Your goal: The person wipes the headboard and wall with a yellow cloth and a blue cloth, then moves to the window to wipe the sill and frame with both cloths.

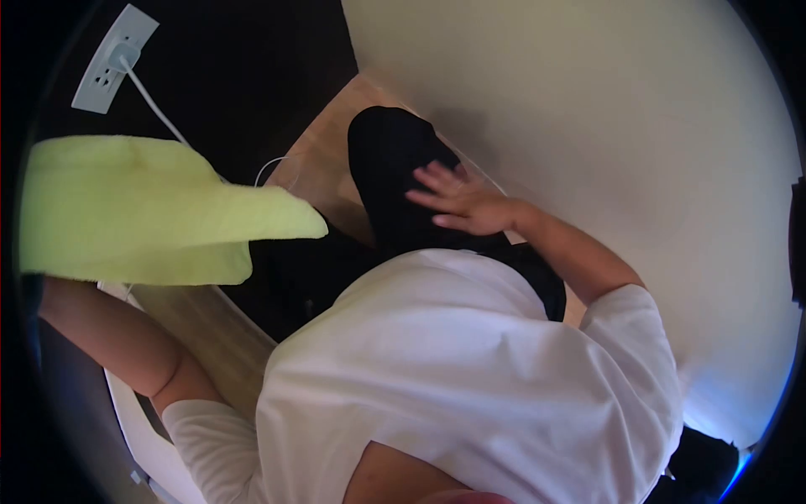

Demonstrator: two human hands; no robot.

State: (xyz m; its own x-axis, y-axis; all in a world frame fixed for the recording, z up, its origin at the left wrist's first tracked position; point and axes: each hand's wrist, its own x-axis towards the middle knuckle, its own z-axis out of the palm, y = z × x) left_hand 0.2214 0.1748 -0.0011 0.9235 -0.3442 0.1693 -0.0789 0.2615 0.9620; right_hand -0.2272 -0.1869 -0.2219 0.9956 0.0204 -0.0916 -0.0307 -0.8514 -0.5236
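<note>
A yellow-green cloth (143,210) fills the left of the view. It hangs flat and spread out, and one corner tapers to a rounded point on its right. The left forearm (109,336) rises from below the cloth and passes behind its lower edge. The left hand is hidden by the cloth, so I cannot tell whether it grips the fabric or how its fingers are set.

The right hand (462,202) is well to the right of the cloth and holds nothing. It lies palm down with the fingers spread wide on a black trouser leg (395,168). Below and to the right of the cloth, the person's white shirt (453,378) covers the lower middle of the view.

Above the cloth, a pale socket plate (113,59) sits tilted on a dark surface (243,76). A white plug is in one of its outlets. A white cable (155,105) runs from the plug down to the top edge of the cloth and passes behind it. A thin loop of cable shows just beyond the cloth's pointed corner.

A strip of wooden floor (323,164) shows to the right of the cloth, beside the trouser leg. Beyond the leg, far to the right of the cloth, is a broad pale wall (604,126). Under the cloth, next to the forearm, a white curved edge (138,428) runs along the lower left. I cannot tell what it belongs to.
</note>
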